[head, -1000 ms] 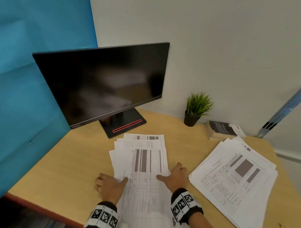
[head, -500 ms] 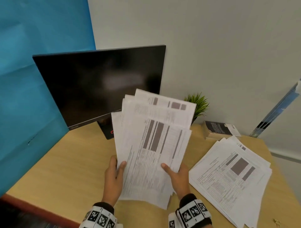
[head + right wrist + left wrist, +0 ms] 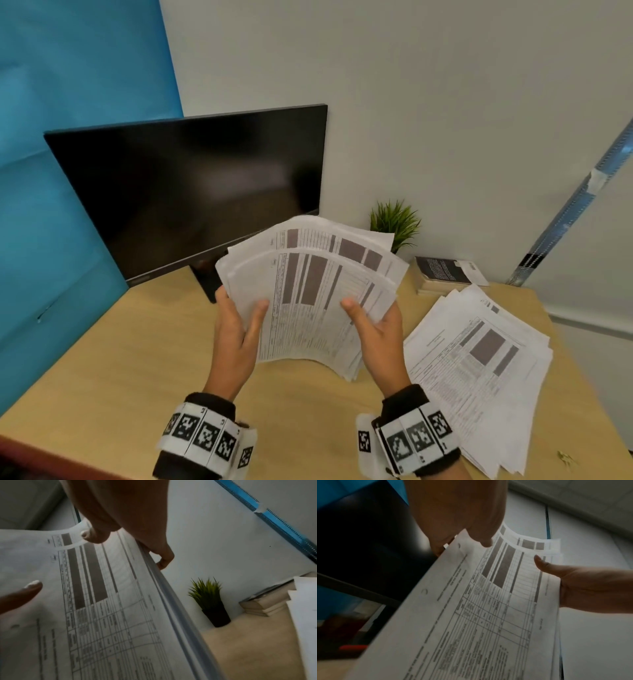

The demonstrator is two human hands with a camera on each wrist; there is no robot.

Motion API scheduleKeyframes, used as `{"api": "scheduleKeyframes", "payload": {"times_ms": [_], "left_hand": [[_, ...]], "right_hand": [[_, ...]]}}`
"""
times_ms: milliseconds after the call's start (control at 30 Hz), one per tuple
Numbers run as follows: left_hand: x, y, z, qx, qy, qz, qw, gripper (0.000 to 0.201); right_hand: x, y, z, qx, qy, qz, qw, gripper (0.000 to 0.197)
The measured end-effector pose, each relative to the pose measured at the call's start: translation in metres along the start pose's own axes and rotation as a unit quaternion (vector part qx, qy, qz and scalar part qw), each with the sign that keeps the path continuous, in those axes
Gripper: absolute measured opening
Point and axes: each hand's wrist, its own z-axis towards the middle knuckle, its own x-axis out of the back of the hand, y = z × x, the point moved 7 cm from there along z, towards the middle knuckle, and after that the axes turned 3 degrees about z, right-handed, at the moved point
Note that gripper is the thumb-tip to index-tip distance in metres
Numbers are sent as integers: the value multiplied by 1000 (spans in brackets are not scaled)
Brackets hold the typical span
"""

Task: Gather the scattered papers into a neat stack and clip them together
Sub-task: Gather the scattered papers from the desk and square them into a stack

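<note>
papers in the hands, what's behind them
Behind the held papers are the monitor, its stand partly covered, and the potted plant, its pot mostly hidden. Both hands' fingers behind the sheets are covered in the head view.

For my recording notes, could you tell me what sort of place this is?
Probably an office desk: a computer monitor stands on a wooden desk, with printed papers held in both hands and a potted plant.

White papers (image 3: 308, 301), grey-barred tables
</note>
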Motion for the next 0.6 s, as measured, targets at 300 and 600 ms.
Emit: {"api": "scheduleKeyframes", "payload": {"times_ms": [300,600], "left_hand": [[-28,-85,-28,147,-116,25,982,44],[-118,-61,-12,133,-174,9,976,63]], "right_hand": [[20,89,-9,-109,12,-145,983,46],[138,49,-33,-17,276,-158,948,36]]}}
